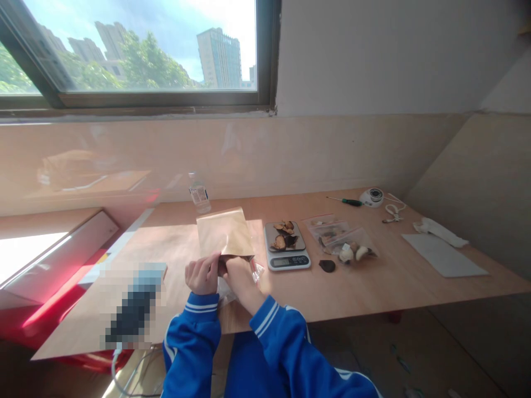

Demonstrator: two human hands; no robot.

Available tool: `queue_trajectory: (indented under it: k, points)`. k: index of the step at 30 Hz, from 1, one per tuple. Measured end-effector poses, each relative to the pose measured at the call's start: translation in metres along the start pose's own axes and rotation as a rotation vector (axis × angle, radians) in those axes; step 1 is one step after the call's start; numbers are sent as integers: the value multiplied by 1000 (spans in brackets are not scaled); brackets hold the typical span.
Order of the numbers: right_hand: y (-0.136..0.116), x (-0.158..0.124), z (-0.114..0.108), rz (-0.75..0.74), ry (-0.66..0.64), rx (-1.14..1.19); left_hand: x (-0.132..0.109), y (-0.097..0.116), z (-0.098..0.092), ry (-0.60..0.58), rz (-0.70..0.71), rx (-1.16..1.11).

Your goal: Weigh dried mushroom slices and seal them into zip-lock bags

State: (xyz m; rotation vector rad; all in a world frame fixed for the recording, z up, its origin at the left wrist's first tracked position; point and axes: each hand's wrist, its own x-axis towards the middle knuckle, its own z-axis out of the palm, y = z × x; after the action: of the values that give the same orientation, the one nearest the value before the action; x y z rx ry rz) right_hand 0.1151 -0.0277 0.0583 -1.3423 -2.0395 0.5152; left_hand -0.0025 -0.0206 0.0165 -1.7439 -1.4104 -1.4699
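A brown paper bag (226, 232) lies on the table with its mouth toward me. My left hand (202, 275) pinches the near left edge of that mouth between thumb and fingers. The fingers of my right hand (241, 279) reach into the opening, so they are hidden. A clear plastic bag (258, 272) shows partly beneath my right hand. To the right stands a digital kitchen scale (269, 262), bearing several brown, curled dried slices (280, 241) on its metal plate. One dark flat piece (327, 266) lies on the wood beside the scale.
Zip bags (332, 232) with dried pieces lie right of the scale. Farther right are a green-handled screwdriver (352, 202), a white dome camera (372, 197) and a white sheet (443, 257). A water bottle (199, 193) stands behind; a blurred-out dark object (135, 309) lies left.
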Motion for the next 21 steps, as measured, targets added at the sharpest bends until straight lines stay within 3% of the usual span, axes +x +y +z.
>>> queue_trajectory:
  k: [3, 7, 12, 14, 18, 21]
  points:
    - [2, -16, -1, 11, 49, -71, 1, 2, 0, 16, -34, -10]
    - [14, -40, -13, -24, 276, 135, 2, 2, 0, 59, -38, 29]
    - [55, -62, -50, 221, 464, 424, 1, -1, 1, 41, -93, 64]
    - [77, -68, -70, 275, 508, 438, 0, -3, 2, 53, -97, 82]
    - [116, -78, -107, 217, 645, 119, 0, -5, 3, 89, -116, 107]
    - [133, -82, -121, 168, 672, -199, 1, -4, 3, 69, -136, 112]
